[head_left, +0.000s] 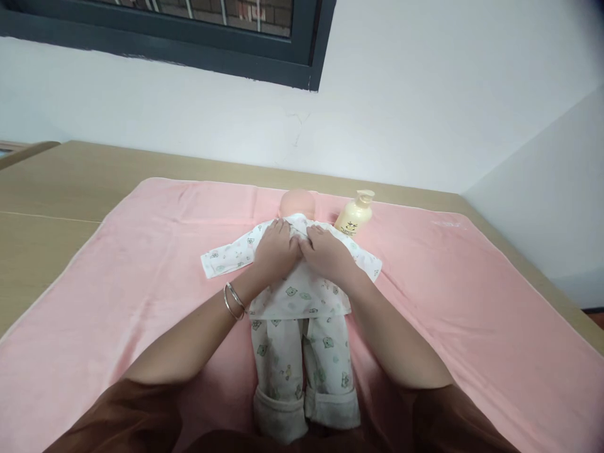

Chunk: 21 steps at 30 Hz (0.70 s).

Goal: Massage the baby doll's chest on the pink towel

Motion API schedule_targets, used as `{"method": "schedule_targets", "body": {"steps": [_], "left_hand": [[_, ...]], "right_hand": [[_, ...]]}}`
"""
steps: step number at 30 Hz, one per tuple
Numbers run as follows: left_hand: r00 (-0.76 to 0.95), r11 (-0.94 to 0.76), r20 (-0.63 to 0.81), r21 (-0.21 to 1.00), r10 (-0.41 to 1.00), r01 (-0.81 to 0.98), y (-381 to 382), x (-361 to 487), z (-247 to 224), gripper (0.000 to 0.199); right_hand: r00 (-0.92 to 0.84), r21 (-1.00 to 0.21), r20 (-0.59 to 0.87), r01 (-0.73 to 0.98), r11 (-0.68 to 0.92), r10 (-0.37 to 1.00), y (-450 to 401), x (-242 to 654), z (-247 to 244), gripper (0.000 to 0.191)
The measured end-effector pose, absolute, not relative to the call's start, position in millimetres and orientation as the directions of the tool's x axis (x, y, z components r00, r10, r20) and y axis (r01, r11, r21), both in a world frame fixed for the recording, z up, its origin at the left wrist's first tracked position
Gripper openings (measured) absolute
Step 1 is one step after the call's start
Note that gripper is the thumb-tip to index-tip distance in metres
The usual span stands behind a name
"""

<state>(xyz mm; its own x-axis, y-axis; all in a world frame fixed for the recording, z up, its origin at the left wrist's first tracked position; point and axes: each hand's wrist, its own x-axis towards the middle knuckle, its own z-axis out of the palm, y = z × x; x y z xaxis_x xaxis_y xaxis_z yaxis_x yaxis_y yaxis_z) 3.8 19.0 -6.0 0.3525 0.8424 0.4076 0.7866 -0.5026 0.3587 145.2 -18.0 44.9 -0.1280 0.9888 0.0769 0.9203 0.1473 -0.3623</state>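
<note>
A bald baby doll [297, 202] lies with its head toward the wall, and no face shows. It wears a white printed baby shirt [302, 305] and matching trousers [278, 358] with rolled cuffs. Both my hands meet at the upper chest of the shirt, just below the collar. My left hand [277, 248], with silver bangles [232, 301] on its wrist, has its fingers bent onto the cloth. Opposite it, my right hand [328, 251] also grips the cloth, its thumb close against the left thumb. The fabric under my fingers is mostly hidden.
A cream pump bottle [355, 214] stands beside the doll's head on the right. The pink blanket [155, 264] covers most of the wooden table [47, 182]. Behind is a white wall [391, 107] with a dark-framed window [189, 41].
</note>
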Motion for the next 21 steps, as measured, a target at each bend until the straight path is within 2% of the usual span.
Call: {"method": "schedule_targets", "body": {"steps": [3, 7, 10, 13, 18, 21], "left_hand": [[0.320, -0.457, 0.371, 0.383, 0.872, 0.803, 29, 0, -3, 0.045], [0.326, -0.456, 0.397, 0.295, 0.858, 0.840, 9, 8, 1, 0.048], [0.325, -0.454, 0.411, 0.270, 0.852, 0.849, -5, 14, 1, 0.048], [0.339, -0.475, 0.401, 0.315, 0.851, 0.821, 4, 12, -1, 0.044], [0.326, -0.434, 0.305, 0.420, 0.895, 0.797, 34, 4, -2, 0.041], [0.308, -0.423, 0.313, 0.431, 0.899, 0.797, 37, 5, -4, 0.040]], "right_hand": [[-0.137, -0.362, 0.077, 0.919, 0.156, 0.988, -24, 142, 49, 0.034], [-0.147, -0.414, 0.055, 0.897, 0.156, 0.988, -1, 151, 39, 0.041], [-0.098, -0.376, 0.074, 0.919, 0.119, 0.992, 12, 154, 30, 0.047], [-0.078, -0.313, 0.066, 0.945, 0.095, 0.995, 4, 146, 30, 0.052], [-0.156, -0.199, 0.142, 0.963, 0.182, 0.978, -22, 130, 34, 0.051], [-0.171, -0.213, 0.168, 0.955, 0.206, 0.971, -19, 133, 32, 0.051]]}}
